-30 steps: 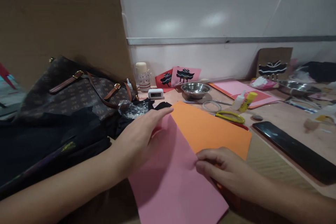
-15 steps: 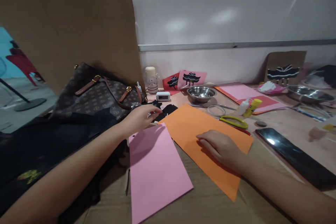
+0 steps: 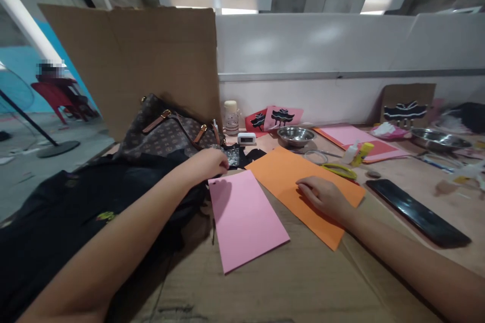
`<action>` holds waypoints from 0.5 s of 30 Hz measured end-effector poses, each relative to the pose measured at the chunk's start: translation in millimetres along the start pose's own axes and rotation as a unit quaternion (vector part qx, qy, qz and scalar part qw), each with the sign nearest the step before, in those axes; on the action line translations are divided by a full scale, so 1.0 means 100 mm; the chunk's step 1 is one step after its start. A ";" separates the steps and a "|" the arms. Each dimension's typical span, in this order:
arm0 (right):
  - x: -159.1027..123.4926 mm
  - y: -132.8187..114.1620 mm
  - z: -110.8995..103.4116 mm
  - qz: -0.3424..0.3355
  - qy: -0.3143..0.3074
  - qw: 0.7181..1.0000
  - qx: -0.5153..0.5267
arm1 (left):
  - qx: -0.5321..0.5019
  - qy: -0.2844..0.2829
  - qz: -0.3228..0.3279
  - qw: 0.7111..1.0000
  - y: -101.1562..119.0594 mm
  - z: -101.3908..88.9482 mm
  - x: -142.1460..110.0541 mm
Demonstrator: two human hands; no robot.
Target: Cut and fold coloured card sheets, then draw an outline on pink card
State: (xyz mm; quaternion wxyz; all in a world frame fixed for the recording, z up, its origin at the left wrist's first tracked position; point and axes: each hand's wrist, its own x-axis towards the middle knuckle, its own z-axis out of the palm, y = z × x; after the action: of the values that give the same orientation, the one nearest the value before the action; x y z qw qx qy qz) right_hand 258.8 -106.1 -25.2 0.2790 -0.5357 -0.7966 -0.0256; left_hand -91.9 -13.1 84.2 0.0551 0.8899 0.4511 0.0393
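My left hand [image 3: 210, 164] hovers by the far left corner of a pink sheet of paper [image 3: 248, 217], its fingers curled and closed. Whatever those fingers may hold is hidden. Just beyond them lie a shiny clear packet [image 3: 232, 155] and black paper pieces [image 3: 256, 156]. My right hand [image 3: 322, 196] rests on an orange sheet of paper [image 3: 282, 174], fingers folded together with nothing visible in them. Both sheets lie on a cardboard mat [image 3: 303, 282]. A small dark spot marks the pink sheet's corner.
A brown handbag [image 3: 166, 131] and black cloth [image 3: 125, 197] fill the left side. Behind stand a bottle [image 3: 231, 118], a white digital timer [image 3: 246, 138] and a steel bowl [image 3: 295, 136]. Yellow-handled scissors [image 3: 341, 170], a glue stick [image 3: 362, 154] and a phone [image 3: 415, 212] lie right.
My view has tilted up and turned left. My left hand's fingers have closed more, and the shiny packet shows more beside them. My right hand stays on the orange sheet.
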 end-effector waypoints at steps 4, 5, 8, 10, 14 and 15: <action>0.01 -0.01 0.01 0.016 0.012 1.000 -0.007 | 0.006 -0.029 -0.002 1.000 -0.16 0.27 -0.35; 0.01 -0.01 0.02 0.018 0.013 1.000 -0.008 | 0.004 -0.027 -0.003 1.000 -0.19 0.35 -0.37; 0.02 -0.02 0.02 0.026 0.013 1.000 -0.008 | -0.015 -0.015 -0.016 1.000 -0.24 0.53 -0.34; 0.02 -0.02 0.01 0.033 0.009 0.999 -0.008 | -0.036 -0.003 -0.028 0.999 -0.28 0.57 -0.29; 0.02 -0.04 -0.01 0.047 -0.004 0.999 -0.004 | -0.096 0.021 -0.037 0.995 -0.36 0.53 -0.28; 0.02 -0.05 -0.01 0.052 -0.006 0.999 -0.003 | -0.115 0.024 -0.037 0.992 -0.36 0.50 -0.29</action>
State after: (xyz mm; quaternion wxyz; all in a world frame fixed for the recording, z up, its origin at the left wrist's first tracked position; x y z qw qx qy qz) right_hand 254.6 -107.0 -22.5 0.2742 -0.5771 -0.7692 -0.0101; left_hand -132.0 -18.4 29.7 0.1476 0.8591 0.4775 0.1102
